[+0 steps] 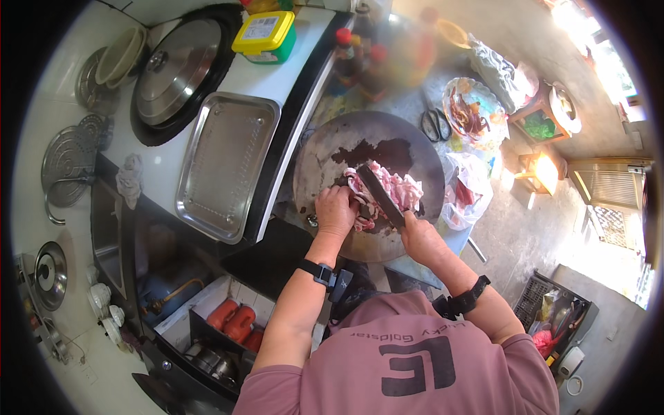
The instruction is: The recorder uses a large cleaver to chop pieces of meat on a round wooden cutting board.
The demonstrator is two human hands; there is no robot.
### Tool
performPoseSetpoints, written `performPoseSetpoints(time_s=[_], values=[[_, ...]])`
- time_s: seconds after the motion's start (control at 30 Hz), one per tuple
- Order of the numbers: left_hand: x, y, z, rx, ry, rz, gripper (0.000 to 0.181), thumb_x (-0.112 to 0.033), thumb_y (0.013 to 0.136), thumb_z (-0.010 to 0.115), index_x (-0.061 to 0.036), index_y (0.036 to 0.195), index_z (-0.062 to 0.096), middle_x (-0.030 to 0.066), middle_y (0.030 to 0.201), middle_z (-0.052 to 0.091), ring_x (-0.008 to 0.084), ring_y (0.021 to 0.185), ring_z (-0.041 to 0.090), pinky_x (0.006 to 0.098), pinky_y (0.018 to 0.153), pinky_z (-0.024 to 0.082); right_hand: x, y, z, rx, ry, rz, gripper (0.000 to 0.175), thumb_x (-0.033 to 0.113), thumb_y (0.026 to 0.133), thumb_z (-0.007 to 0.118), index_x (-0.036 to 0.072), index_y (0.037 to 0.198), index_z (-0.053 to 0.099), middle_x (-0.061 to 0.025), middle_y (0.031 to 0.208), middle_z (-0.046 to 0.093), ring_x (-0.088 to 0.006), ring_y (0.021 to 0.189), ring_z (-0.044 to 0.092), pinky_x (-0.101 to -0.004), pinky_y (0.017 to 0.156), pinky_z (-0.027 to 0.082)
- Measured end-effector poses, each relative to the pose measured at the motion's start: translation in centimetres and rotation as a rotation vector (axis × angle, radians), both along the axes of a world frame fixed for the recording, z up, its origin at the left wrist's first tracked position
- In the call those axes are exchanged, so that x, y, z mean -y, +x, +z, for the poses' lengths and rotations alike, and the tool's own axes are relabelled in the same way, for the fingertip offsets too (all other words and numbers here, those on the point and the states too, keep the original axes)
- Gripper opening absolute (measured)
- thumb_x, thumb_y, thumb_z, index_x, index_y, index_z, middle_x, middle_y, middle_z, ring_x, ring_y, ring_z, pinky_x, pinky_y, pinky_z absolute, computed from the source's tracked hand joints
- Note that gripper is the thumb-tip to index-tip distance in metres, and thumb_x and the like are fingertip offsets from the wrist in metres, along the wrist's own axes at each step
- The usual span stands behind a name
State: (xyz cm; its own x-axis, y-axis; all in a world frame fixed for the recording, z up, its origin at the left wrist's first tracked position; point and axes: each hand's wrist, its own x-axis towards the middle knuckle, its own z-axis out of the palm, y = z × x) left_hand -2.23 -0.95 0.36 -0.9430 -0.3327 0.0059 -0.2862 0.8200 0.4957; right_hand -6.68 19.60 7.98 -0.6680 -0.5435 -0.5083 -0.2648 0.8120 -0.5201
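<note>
A round chopping board [321,150] lies before me, with a dark wet patch on its far half. Sliced raw meat [407,191], pink and white, is heaped near its middle. My right hand [421,236] grips the handle end of a cleaver [381,194], whose dark blade lies slantwise across the heap, seen from above by its spine. At the heap's left edge, my left hand [336,208] has its fingers bent against the meat; the fingertips are partly hidden. Some smaller meat pieces lie on the board between both hands.
Left of the board, a metal tray [228,166] rests on the white counter by a lidded wok [179,72] and a green tub with a yellow lid [264,36]. Scissors [436,124], a bowl of food [474,114], a plastic bag with meat [467,194] and sauce bottles [345,57] surround the board.
</note>
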Motion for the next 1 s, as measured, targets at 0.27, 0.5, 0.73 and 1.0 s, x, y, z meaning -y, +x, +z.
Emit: performPoseSetpoints(time_s=[0.27, 0.5, 0.73, 1.0], values=[[1.0, -0.6, -1.5, -0.008, 0.349, 0.157, 0.013, -0.011, 0.074, 0.064, -0.0053, 0.086, 0.067, 0.0116, 0.095, 0.062, 0.0318, 0.09, 0.059, 0.0401, 0.077, 0.048, 2.0, 0.0, -0.5, 0.0, 0.012, 0.079, 0.019, 0.009, 0.084, 0.046, -0.004, 0.097, 0.042, -0.0289, 0.076, 0.061, -0.0452, 0.075, 0.06, -0.0539, 0.07, 0.046], [0.5, -0.5, -2.5, -0.233, 0.205, 0.01, 0.013, -0.005, 0.075, 0.066, -0.0031, 0.087, 0.067, 0.0125, 0.095, 0.063, 0.0319, 0.086, 0.061, 0.0377, 0.076, 0.05, 2.5, -0.3, -0.7, 0.006, 0.099, 0.104, 0.019, 0.007, 0.083, 0.045, -0.004, 0.098, 0.042, -0.029, 0.077, 0.061, -0.0444, 0.077, 0.061, -0.0524, 0.072, 0.047], [0.3, -0.4, -1.9, -0.248, 0.213, -0.033, 0.02, 0.001, 0.07, 0.06, -0.0013, 0.088, 0.067, 0.0153, 0.096, 0.063, 0.0332, 0.088, 0.061, 0.0382, 0.077, 0.05, 2.9, -0.2, -1.4, 0.051, 0.11, 0.107, 0.02, 0.005, 0.083, 0.044, -0.005, 0.099, 0.042, -0.03, 0.081, 0.062, -0.0452, 0.078, 0.061, -0.0524, 0.072, 0.047], [0.4, -0.6, -1.7, -0.182, 0.209, -0.068, 0.019, 0.001, 0.069, 0.058, -0.0002, 0.086, 0.066, 0.0161, 0.096, 0.063, 0.0335, 0.087, 0.06, 0.0393, 0.077, 0.05, 7.5, -1.7, -3.8, -0.005, 0.03, 0.072, 0.025, 0.002, 0.08, 0.05, -0.005, 0.102, 0.042, -0.0291, 0.081, 0.062, -0.0439, 0.078, 0.063, -0.0494, 0.07, 0.049]])
